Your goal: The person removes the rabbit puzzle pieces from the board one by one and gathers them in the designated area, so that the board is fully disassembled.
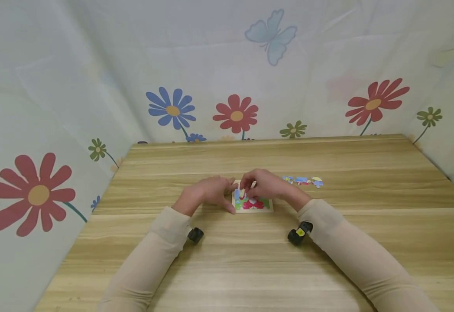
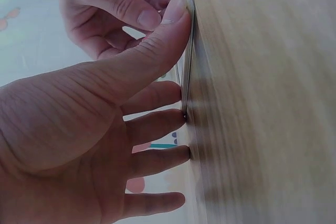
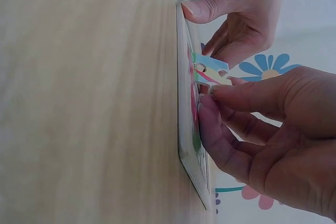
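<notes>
A small jigsaw puzzle board (image 1: 252, 210) with a pale raised frame lies on the table, showing a partly filled red, green and blue picture. My left hand (image 1: 214, 190) steadies its left side; the thumb presses the near left corner, and the other fingers reach out fairly straight along that side, their tips touching the table in the left wrist view. Above the board my right hand (image 1: 265, 184) pinches a puzzle piece (image 3: 211, 69) between thumb and fingers. This piece is blue, yellow and red, and stands tilted on edge over the board. My right fingers hide part of the picture.
Several loose puzzle pieces (image 1: 302, 179) lie on the wooden table (image 1: 242, 260) just right of the board, beyond my right wrist. A white curtain (image 1: 211, 56) with printed flowers hangs behind the table's back edge and along its left side.
</notes>
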Tool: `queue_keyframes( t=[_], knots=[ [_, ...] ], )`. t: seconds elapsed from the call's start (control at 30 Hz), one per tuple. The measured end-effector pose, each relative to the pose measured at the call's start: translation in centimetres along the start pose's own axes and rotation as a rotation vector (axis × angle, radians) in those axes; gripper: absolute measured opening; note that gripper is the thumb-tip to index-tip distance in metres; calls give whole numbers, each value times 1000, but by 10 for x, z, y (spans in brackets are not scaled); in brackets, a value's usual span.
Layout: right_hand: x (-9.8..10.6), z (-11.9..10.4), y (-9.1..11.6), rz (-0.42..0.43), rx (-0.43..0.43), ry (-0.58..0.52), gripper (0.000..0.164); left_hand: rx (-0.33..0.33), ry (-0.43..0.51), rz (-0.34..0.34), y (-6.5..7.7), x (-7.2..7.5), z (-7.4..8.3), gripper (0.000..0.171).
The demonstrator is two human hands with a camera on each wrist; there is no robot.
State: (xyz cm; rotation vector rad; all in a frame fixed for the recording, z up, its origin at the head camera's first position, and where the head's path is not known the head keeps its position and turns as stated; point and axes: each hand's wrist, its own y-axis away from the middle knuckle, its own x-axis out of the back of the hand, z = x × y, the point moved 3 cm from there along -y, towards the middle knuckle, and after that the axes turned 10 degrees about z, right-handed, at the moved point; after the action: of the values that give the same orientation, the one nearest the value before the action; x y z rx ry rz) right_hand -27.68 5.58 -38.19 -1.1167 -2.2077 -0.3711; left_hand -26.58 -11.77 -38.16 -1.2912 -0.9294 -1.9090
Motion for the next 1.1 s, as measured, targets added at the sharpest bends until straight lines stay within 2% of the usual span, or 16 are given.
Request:
queue_keyframes(
  t=[0.23, 0.43, 0.57, 0.73, 0.93, 1.1],
  knots=[
    [2, 2, 1, 4, -38, -38, 21, -5, 7, 1, -2, 0, 0, 87],
    [1, 3, 1, -4, -28, -69, 21, -21, 10, -18, -2, 0, -3, 83],
    [1, 4, 0, -4, -32, -66, 21, -29, -15, -2, -3, 1, -1, 76],
    [1, 5, -1, 1, -40, -74, 21, -1, -43, 22, -4, 0, 3, 74],
    [4, 7, 0, 22, -80, -147, 22, 15, -64, 41, -3, 1, 6, 70],
    [12, 6, 3, 47, -121, -223, 22, 30, -67, 50, -3, 0, 6, 73]
  ],
)
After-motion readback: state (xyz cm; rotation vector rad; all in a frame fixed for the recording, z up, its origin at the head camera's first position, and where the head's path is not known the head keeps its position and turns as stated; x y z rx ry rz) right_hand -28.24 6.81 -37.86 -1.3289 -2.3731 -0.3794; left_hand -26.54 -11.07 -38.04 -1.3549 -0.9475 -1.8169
